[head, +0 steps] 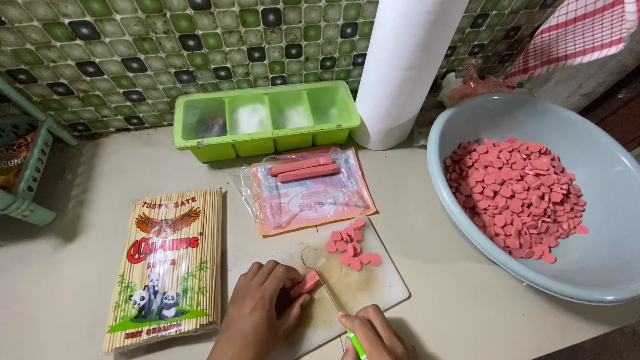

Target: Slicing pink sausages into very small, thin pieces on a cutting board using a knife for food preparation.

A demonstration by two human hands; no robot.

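I see my left hand (257, 313) low in the view, its fingers (293, 308) curled down and pinning a pink sausage (305, 283) flat on the white cutting board (380, 283). My right hand (373, 337) sits at the bottom edge, its fingers wrapped around the green handle of a knife (330, 290); the blade runs up and to the left across the board and meets the free end of the sausage. Just beyond the blade, on the far part of the board, lies a small heap of pink slices (352, 250), touching one another.

Past the board, an opened clear plastic packet (310, 200) with an orange edge lies flat on the table (80, 193), with two whole sausages (303, 169) side by side at its far end. Behind it, against the green tiled wall, stands a lime-green tray (267, 117) with four compartments; the pale contents are too blurred for me to tell. A white paper roll (400, 67) stands upright just right of the tray.

To the right, a wide pale-blue bowl (600, 200) holds a large pile of the same pink slices (517, 197). To the left of the board, a sealed pack of bamboo skewers (170, 267) lies lengthwise, near my left hand but not touching it.
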